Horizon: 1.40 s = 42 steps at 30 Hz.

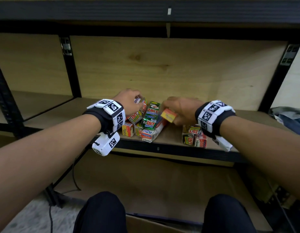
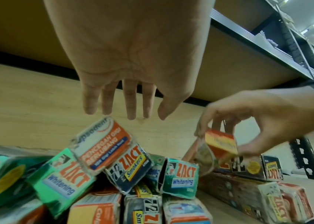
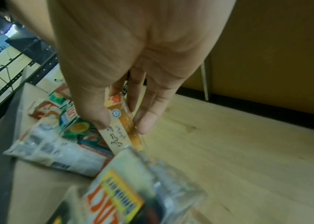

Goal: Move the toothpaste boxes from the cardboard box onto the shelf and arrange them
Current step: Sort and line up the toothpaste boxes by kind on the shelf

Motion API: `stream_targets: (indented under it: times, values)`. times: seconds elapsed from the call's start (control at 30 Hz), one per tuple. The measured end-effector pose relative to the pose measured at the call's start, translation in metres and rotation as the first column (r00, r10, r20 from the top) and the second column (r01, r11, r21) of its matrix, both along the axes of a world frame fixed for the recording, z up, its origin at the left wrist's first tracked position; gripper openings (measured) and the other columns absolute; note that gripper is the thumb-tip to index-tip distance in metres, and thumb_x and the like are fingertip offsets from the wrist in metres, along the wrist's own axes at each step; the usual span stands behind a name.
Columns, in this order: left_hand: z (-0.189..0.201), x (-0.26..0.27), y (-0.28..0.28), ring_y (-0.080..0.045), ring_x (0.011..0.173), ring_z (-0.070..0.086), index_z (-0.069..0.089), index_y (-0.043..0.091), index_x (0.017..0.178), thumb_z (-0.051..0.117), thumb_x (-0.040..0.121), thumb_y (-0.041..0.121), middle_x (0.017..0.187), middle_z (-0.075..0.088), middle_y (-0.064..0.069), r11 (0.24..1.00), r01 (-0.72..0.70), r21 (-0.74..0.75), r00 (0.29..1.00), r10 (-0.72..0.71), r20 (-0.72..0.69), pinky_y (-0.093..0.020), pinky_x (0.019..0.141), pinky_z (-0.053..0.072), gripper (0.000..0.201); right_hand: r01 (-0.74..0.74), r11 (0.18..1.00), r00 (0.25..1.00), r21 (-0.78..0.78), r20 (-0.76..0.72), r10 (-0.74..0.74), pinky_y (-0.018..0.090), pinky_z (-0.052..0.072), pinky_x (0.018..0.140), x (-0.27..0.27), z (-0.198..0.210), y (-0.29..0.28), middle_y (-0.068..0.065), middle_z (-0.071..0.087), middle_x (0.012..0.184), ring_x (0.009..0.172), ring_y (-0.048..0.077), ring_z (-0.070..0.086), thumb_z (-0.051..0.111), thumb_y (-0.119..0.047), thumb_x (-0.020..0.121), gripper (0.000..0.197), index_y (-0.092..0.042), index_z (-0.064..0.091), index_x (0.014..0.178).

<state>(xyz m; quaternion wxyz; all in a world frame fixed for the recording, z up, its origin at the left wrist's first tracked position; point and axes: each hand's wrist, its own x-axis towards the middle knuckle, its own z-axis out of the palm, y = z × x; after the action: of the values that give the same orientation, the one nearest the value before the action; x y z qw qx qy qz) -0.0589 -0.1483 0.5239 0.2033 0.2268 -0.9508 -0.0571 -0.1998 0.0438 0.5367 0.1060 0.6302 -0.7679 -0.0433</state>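
A jumbled pile of toothpaste boxes (image 1: 146, 121) lies on the wooden shelf (image 1: 169, 134), with green Zact Whitening boxes (image 2: 64, 178) among them. My left hand (image 1: 137, 100) hovers over the pile, its fingers (image 2: 130, 103) straight just above a white and orange Pepsodent box (image 2: 102, 145). My right hand (image 3: 123, 122) pinches a small orange and yellow box (image 3: 122, 121) between thumb and fingers, lifted right of the pile (image 1: 168, 115). A second, neater group of boxes (image 1: 193, 136) stands under my right wrist. A corner of the cardboard box (image 1: 145, 224) shows between my knees.
Black uprights (image 1: 70, 68) and the upper shelf beam (image 1: 145, 12) frame the bay. Bare wood (image 3: 238, 151) lies behind and to the right of the boxes. Grey-blue cloth (image 1: 288, 118) sits at the shelf's far right. A cable (image 1: 75, 179) hangs by the lower shelf.
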Motion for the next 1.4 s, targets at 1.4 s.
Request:
stream_targets:
  times: [1.4]
  values:
    - [-0.016, -0.175, 0.214, -0.029, 0.118, 0.048, 0.038, 0.036, 0.146, 0.078, 0.077, 0.021, 0.125, 0.050, -0.007, 0.891, 0.452, -0.047, 0.862, -0.423, 0.279, -0.036, 0.097, 0.040, 0.081, 0.587, 0.806, 0.794, -0.075, 0.248, -0.555, 0.031, 0.040, 0.094, -0.122, 0.008, 0.224, 0.003, 0.055, 0.128, 0.115, 0.020, 0.052, 0.085, -0.023, 0.073, 0.067, -0.025, 0.056, 0.133]
